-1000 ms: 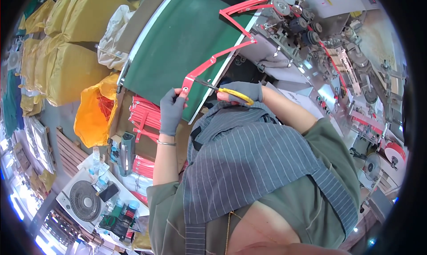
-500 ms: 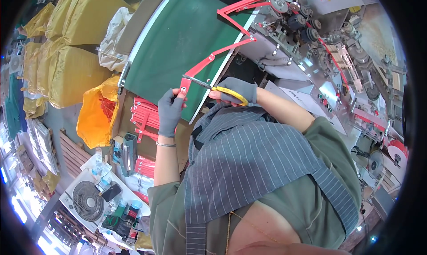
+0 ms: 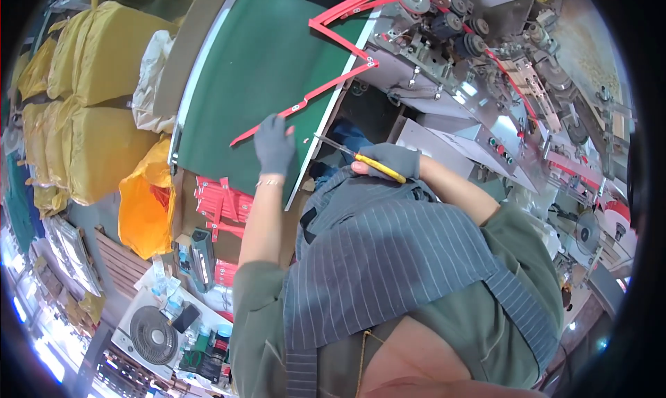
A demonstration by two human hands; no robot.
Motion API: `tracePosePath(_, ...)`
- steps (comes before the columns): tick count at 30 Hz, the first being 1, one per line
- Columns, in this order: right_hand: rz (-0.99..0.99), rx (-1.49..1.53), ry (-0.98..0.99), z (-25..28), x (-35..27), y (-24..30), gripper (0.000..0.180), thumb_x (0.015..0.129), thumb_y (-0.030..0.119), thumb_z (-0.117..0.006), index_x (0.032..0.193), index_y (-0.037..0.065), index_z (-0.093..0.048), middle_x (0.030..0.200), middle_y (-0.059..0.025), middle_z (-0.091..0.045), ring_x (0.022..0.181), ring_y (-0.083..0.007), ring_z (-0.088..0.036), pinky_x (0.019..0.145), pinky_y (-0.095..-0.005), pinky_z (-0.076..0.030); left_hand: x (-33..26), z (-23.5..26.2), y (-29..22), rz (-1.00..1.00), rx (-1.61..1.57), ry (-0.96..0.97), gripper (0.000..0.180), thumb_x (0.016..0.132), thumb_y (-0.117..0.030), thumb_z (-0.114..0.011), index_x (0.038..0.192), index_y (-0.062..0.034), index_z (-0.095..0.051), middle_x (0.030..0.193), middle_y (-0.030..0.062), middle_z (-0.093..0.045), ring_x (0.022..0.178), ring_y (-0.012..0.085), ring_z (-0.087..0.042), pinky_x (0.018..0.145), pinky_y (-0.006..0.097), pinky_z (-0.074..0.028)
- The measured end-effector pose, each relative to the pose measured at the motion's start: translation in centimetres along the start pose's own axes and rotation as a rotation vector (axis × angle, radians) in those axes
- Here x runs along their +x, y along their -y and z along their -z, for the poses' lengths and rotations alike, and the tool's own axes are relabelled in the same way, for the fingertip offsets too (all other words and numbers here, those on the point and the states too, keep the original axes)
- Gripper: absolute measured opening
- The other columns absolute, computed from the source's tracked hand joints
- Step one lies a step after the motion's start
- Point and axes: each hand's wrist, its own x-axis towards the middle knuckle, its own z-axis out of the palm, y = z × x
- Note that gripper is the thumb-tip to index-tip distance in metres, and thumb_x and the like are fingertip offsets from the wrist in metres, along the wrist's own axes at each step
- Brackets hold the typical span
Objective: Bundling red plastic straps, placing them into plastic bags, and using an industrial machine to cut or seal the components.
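A long red strip (image 3: pixel 341 83) with small metal rivets lies in a zigzag over a green conveyor belt (image 3: pixel 257 58). My left hand (image 3: pixel 275 147), in a grey fingerless glove, is over the strip close to its free end. The thumb stands apart; the other fingers are hidden or blurred, so I cannot tell whether they grip it. Scissors with yellow handles (image 3: pixel 381 167) are in my gloved right hand (image 3: pixel 394 161), their blades pointing up and left over the belt's near edge. A tiny red scrap (image 3: pixel 306 141) shows beside the blades.
A machine with rollers (image 3: pixel 454 27) stands right of the belt, the strip running into it. Bundled red strips (image 3: pixel 223 204) lie near my left forearm. Farther left are an orange sack (image 3: pixel 146 207), yellow wrapped bundles (image 3: pixel 104 58) and a fan (image 3: pixel 154 335).
My left hand has let go of the strip's end and moved over the strip. The free end now lies out to the left. The scissors have drawn back from the strip.
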Motion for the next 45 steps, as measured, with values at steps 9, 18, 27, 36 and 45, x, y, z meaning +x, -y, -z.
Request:
tracePosePath(9, -0.022, 0.004, -0.155, 3.1, -1.3, -2.8, 0.055, 0.09, 0.056, -0.041, 0.096, 0.003, -0.056, 0.085, -0.017, -0.059, 0.082, -0.029, -0.059, 0.075, -0.0361, -0.044, 6.9, -0.3, -1.8, 0.267, -0.493, 0.321, 0.018, 0.086, -0.02, -0.056, 0.094, -0.0041, -0.058, 0.085, 0.007, -0.06, 0.074, 0.0188, -0.058, 0.066, 0.031, -0.046)
tracePosePath(18, 0.169, 0.129, 0.026, 3.5, 2.2, 0.6, 0.044, 0.093, 0.046, -0.045, 0.096, 0.003, -0.053, 0.085, -0.0113, -0.058, 0.082, -0.0245, -0.057, 0.075, -0.0341, -0.043, 3.9, 12.8, -5.8, 0.59, -1.307, 0.473, 0.018, 0.089, -0.011, -0.053, 0.096, 0.0036, -0.059, 0.08, 0.0069, -0.062, 0.063, 0.0099, -0.056, 0.062, 0.023, -0.047)
tracePosePath(27, 0.178, 0.024, 0.023, 2.2, 3.2, 3.5, 0.053, 0.091, 0.053, -0.044, 0.099, 0.002, -0.055, 0.083, -0.0171, -0.059, 0.078, -0.0284, -0.058, 0.073, -0.0356, -0.044, 1.7, 13.8, -5.9, 0.637, -1.28, 0.422, 0.016, 0.088, -0.012, -0.056, 0.094, 0.0026, -0.06, 0.081, 0.008, -0.064, 0.066, 0.012, -0.06, 0.063, 0.023, -0.048)
tracePosePath(36, -0.005, 0.074, -0.027, 1.3, 2.0, 5.6, 0.063, 0.086, 0.061, -0.047, 0.069, 0.001, -0.06, 0.06, -0.0093, -0.056, 0.06, -0.0217, -0.057, 0.057, -0.0341, -0.043, 0.0, 13.9, -4.7, 0.688, -1.182, 0.353, 0.021, 0.088, -0.016, -0.056, 0.095, 0.003, -0.06, 0.08, 0.0079, -0.064, 0.067, 0.0117, -0.06, 0.063, 0.023, -0.048)
tracePosePath(45, -0.107, -0.109, 0.102, 3.2, -1.6, 0.2, 0.071, 0.081, 0.072, -0.038, 0.095, 0.005, -0.056, 0.087, -0.0194, -0.06, 0.084, -0.0355, -0.059, 0.073, -0.0402, -0.043, 1.2, 6.4, -1.2, 0.121, 0.08, -0.11, 0.046, 0.077, -0.017, -0.062, 0.118, -0.0013, -0.05, 0.121, 0.0211, -0.05, 0.113, 0.0373, -0.047, 0.093, 0.047, -0.038)
